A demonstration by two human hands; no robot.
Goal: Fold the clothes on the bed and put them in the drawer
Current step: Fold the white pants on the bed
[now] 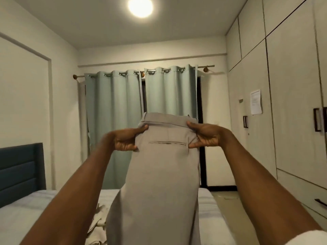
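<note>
Grey trousers (159,174) hang in front of me, held up by the waistband with a back pocket slit facing me. My left hand (124,139) pinches the left side of the waistband. My right hand (206,135) pinches the right side. The legs hang straight down and leave the frame at the bottom. Below them lies the bed (26,214) with a white sheet. A beige garment (98,225) lies crumpled on the sheet, partly hidden behind the trousers. No open drawer shows in view.
A dark blue headboard (19,170) stands at the left. Pale green curtains (139,112) hang on the far wall. Tall wardrobe doors (292,112) with dark handles line the right side, with a strip of floor (228,195) between them and the bed.
</note>
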